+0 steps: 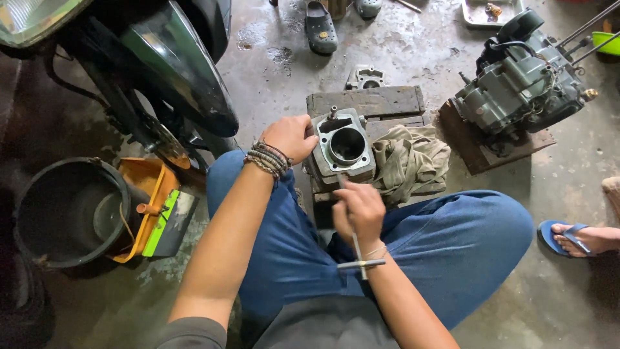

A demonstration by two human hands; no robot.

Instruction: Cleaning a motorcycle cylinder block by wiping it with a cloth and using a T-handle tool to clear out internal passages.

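Far to the left of the left hand (289, 137) stands a motorcycle (148, 71), its dark fender hanging over the wet concrete floor (387, 45). Below that, still well left of the forearm, sit a black bucket (64, 213) and an orange tray (145, 194), touching each other. Well right of both hands, an engine (523, 84) rests on a wooden board (481, 152). Beyond it, at the far right edge, another person's foot in a blue sandal (568, 236) is planted on the floor.

Just ahead of the hands lie wooden blocks (365, 102), with a crumpled rag (410, 161) draped just right of the right hand (360, 210). On the blocks, between rag and left hand, sits the cylinder (342, 147), a grey cast part with its round bore facing up.

The left hand is clamped on the cylinder's left edge, fingers curled over the top, steadying it. The right hand is closed around the shaft of a T-handle tool (356, 249), whose crossbar lies near the wrist and whose tip points at the cylinder's near edge; whether the tip is seated there is hidden by the fingers.

This looks like work on a fastener or fitting at the cylinder's near side. The next move would likely need the tool kept square while the left hand stops the cylinder from shifting.
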